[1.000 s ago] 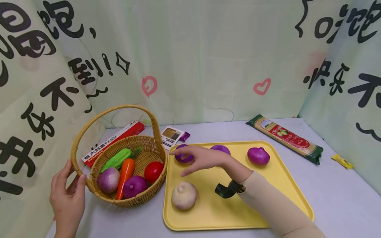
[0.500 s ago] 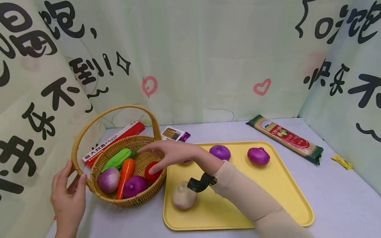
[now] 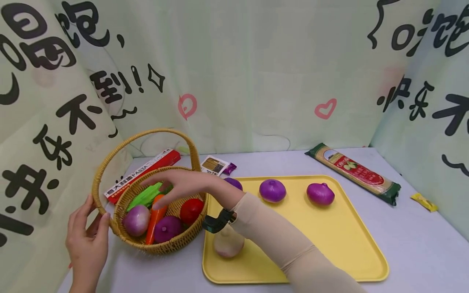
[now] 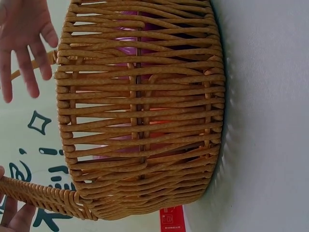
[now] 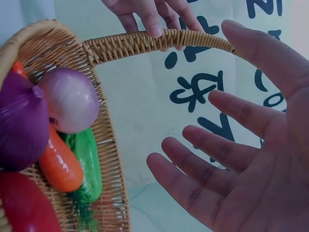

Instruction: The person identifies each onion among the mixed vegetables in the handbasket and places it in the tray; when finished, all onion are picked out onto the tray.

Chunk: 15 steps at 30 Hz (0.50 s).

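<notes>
My left hand (image 3: 87, 240) holds the handle of the wicker basket (image 3: 176, 245) near its left base, thumb on one side and fingers on the other. Over the basket hovers my right hand (image 3: 179, 185), fingers spread and nothing in it; the right wrist view shows its bare palm (image 5: 260, 179). Inside the basket lie a pale purple onion (image 3: 136, 220), a dark purple onion (image 3: 168, 228), a carrot (image 3: 155, 219), a tomato (image 3: 191, 211) and a green vegetable (image 3: 144, 197), partly hidden by the right hand in the head view.
Right of the basket, a yellow tray (image 3: 300, 248) bears a whitish bulb (image 3: 228, 245) and purple onions (image 3: 272, 190). Behind are a red pasta box (image 3: 146, 171) and a small packet (image 3: 213, 165). A pasta bag (image 3: 353, 171) and yellow wrapper (image 3: 424, 202) lie right. Curtains enclose the table.
My right hand has moved left from above the tray to over the basket, still with spread fingers. The left hand keeps its hold on the handle. The view has shifted slightly.
</notes>
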### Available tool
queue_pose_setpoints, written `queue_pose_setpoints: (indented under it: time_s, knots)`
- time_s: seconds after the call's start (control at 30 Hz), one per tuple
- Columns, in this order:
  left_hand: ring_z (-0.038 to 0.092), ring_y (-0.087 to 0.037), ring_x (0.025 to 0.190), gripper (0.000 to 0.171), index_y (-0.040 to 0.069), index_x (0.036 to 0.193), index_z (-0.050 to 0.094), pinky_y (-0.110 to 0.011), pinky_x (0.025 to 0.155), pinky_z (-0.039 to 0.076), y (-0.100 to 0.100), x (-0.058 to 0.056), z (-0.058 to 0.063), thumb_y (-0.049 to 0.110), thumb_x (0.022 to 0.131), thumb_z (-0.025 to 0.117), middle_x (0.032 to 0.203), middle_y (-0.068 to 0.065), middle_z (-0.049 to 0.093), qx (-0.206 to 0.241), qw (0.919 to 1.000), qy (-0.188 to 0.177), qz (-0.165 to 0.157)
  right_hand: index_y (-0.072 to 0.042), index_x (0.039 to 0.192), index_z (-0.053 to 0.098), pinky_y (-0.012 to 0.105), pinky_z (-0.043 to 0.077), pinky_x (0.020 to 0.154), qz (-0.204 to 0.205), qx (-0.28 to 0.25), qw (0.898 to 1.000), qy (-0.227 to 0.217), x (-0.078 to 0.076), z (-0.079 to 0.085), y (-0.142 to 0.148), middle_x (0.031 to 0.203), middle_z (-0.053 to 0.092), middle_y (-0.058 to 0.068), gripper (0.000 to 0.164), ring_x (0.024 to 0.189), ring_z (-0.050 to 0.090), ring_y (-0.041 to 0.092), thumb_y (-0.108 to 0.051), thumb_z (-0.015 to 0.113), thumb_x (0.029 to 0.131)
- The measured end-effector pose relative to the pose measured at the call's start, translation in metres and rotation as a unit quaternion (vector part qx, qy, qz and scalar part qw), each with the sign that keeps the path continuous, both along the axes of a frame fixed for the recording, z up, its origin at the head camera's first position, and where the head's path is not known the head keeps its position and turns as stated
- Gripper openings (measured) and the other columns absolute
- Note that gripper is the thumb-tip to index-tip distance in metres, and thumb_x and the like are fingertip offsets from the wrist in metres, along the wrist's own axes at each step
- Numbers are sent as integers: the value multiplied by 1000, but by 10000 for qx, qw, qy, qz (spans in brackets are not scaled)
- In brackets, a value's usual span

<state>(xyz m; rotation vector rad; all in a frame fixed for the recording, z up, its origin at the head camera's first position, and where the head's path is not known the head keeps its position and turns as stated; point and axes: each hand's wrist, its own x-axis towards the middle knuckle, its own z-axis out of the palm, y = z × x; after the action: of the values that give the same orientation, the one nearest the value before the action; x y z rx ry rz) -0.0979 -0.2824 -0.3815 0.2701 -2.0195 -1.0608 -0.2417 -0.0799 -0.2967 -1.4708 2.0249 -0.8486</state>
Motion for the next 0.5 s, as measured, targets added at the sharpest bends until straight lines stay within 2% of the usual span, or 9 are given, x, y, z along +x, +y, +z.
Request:
queue_pose_setpoints:
  time_s: [0.3, 0.5]
  knots:
    - [45, 10, 112, 66, 21, 137, 49, 3, 86, 39, 1, 1, 1, -13, 82, 60, 115, 31, 39, 11, 10000, 53, -5, -33, 141, 43, 17, 44, 102, -210, 262, 9992, 232, -4, -2, -32, 140, 47, -15, 65, 123, 47, 2, -42, 69, 82]
    - [46, 9, 113, 65, 20, 138, 49, 2, 86, 40, 2, 1, 1, -13, 83, 60, 115, 30, 40, 23, 10000, 65, -61, -30, 140, 44, 20, 45, 102, -418, 320, 9986, -92, -12, -11, -49, 142, 47, -8, 62, 128, 47, 10, -37, 69, 84]
